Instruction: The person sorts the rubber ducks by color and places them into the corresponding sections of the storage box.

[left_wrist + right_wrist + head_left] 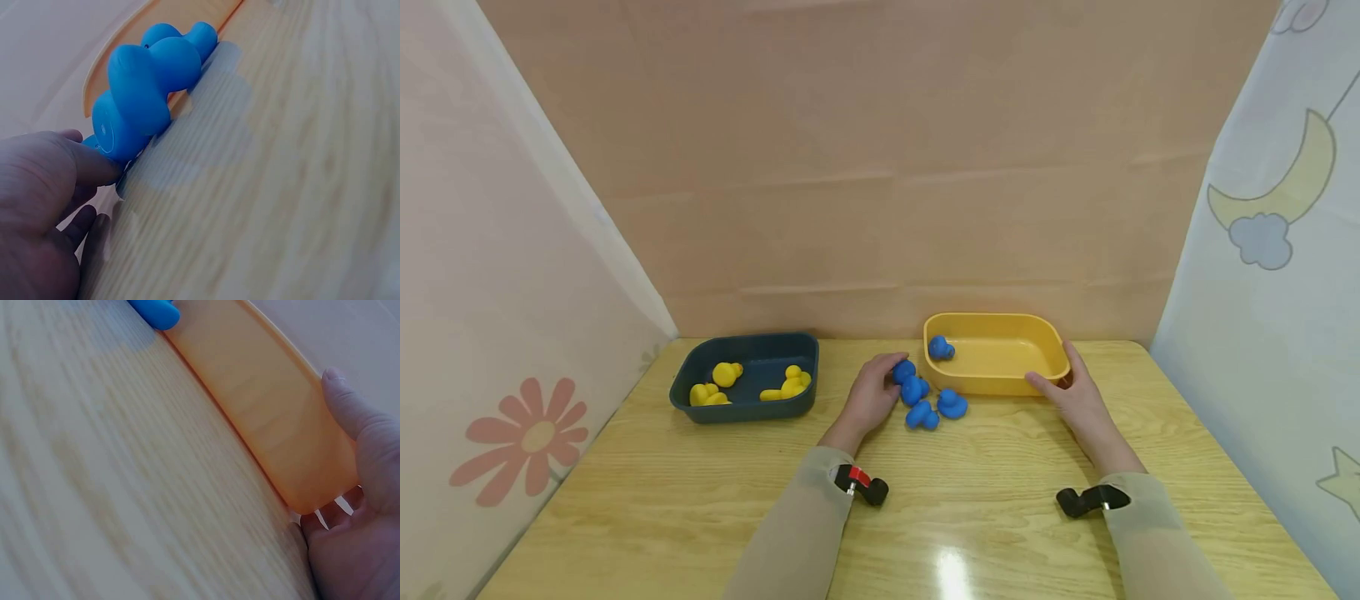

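My left hand (871, 393) is at the leftmost blue toy duck (904, 372), its thumb and fingers around the near side. In the left wrist view the thumb (100, 167) lies against that blue duck (111, 128), and some fingers are hidden behind it. Several other blue ducks (922, 415) sit close beside it on the table. With my right hand (1078, 400) I hold the right front corner of a yellow bin (985, 385), thumb (342, 403) on its front wall and fingers round the end. One blue duck (940, 347) lies inside the bin, at its left end.
A dark blue bin (741, 412) with several yellow ducks (726, 374) stands on the left of the wooden table (1000, 517). A tan backdrop (880, 208) rises behind both bins, and patterned sheets (1247, 317) flank the table.
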Demonstrator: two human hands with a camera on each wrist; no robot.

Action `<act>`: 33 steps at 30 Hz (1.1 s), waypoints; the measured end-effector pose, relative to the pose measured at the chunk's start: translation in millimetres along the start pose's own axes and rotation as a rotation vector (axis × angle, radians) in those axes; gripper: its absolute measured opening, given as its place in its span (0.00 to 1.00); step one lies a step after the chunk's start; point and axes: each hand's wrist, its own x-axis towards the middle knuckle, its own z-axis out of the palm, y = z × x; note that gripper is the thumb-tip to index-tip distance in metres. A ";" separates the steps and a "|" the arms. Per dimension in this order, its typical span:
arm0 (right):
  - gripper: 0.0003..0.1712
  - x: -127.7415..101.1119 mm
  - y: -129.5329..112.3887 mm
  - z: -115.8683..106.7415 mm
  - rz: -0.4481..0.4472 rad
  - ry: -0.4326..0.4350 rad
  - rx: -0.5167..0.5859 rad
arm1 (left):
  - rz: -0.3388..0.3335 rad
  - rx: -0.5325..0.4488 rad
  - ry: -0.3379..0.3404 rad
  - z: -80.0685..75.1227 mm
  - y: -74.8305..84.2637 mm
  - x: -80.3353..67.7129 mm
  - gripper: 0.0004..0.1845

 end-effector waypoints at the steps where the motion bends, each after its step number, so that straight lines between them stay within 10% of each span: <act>1: 0.67 -0.3 -0.6 -0.1 -0.001 0.001 0.003 | 0.011 0.007 0.007 0.2 -0.3 0.3 0.30; 33: 0.67 -3.0 -2.2 0.6 -0.012 0.000 0.001 | -0.143 -0.020 0.078 0.8 -0.8 -1.8 0.28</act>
